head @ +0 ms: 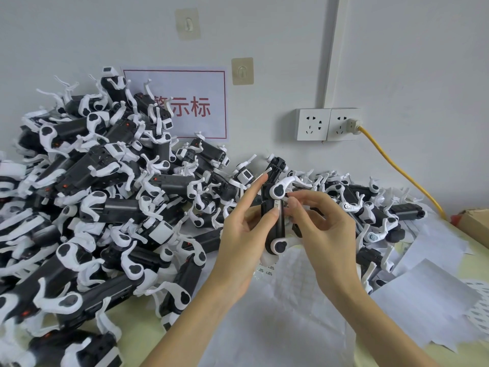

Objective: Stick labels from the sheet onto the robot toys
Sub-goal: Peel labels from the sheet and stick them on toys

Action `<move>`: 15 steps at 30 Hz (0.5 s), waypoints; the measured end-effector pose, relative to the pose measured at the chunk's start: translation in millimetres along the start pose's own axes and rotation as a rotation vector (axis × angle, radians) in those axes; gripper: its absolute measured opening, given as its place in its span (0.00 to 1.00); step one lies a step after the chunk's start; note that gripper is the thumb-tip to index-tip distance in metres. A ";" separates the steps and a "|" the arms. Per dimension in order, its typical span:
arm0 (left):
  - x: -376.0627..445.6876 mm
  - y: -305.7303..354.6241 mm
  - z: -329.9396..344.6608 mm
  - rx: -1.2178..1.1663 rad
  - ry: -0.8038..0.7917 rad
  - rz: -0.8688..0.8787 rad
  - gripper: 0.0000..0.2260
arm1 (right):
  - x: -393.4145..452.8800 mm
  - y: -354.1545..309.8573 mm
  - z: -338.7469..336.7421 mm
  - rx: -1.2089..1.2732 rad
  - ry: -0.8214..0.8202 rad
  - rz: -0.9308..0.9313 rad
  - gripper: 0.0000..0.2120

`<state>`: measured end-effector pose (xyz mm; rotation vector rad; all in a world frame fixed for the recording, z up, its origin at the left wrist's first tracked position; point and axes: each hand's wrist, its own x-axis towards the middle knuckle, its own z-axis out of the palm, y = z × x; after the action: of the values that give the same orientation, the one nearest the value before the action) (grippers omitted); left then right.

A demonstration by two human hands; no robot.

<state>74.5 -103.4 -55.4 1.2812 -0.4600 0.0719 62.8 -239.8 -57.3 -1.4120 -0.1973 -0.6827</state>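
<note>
Black-and-white robot toy (275,213) upright between both hands, above label sheet (291,268). Left hand (238,234) grips its body, forefinger straight. Right hand (317,223) pinches near small label (277,205); print unreadable. Toy pile (92,197) cut off left.

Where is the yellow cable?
In the head view, the yellow cable is on the right, running from the plug in the wall socket down toward the cardboard box at the table's edge.
</note>
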 end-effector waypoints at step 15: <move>3.4 4.9 -6.3 -0.062 -0.017 -0.077 0.28 | 1.8 0.3 0.6 -0.043 -0.110 0.056 0.01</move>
<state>77.9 -96.7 -51.0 1.2383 -0.4239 -0.0178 64.6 -239.9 -56.5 -1.4920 -0.2301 -0.5667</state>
